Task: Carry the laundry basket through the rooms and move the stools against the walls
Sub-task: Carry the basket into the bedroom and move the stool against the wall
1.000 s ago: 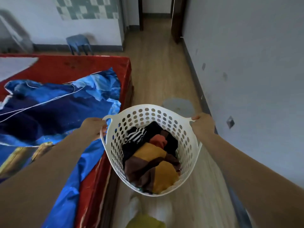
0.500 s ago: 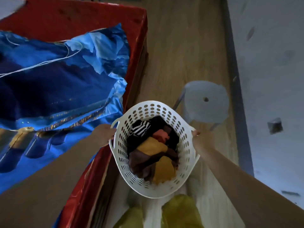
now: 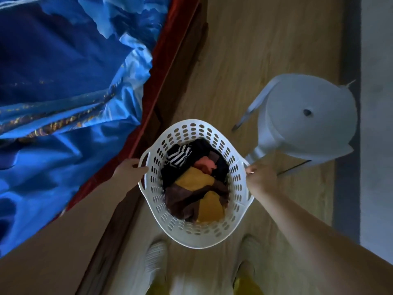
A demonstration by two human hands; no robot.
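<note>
Floor (image 3: 251, 60): lying as pale wood planks between a bed on the left and a wall on the right, running top to bottom of the view.
Bed (image 3: 170, 50): showing a red edge along the floor strip, with dark wood below it.
Bedcover (image 3: 63, 92): spreading in shiny blue folds over the bed, gold markings crossing it, reaching almost to the red edge.
Wall (image 3: 378, 145): standing pale on the far right, with a dark skirting strip (image 3: 348, 188) running along its foot.
Stool (image 3: 306, 118): standing upright on the floor close to the skirting, round pale seat with a small centre hole, legs splaying out beneath; just beyond the basket's right side.
Laundry basket (image 3: 191, 235): hanging above the floor in mid-view, white plastic with oval holes, seen from straight above.
Clothes (image 3: 195, 184): filling the basket, yellow, brown, dark, coral and black-and-white striped pieces bunched together.
Left hand (image 3: 129, 172): gripping the basket's left handle, fingers curled around the rim.
Right hand (image 3: 261, 177): gripping the right handle, fingers wrapped tight over the rim.
Feet (image 3: 156, 262): standing below the basket in white slip-on shoes, yellow trouser legs showing at the bottom edge.
</note>
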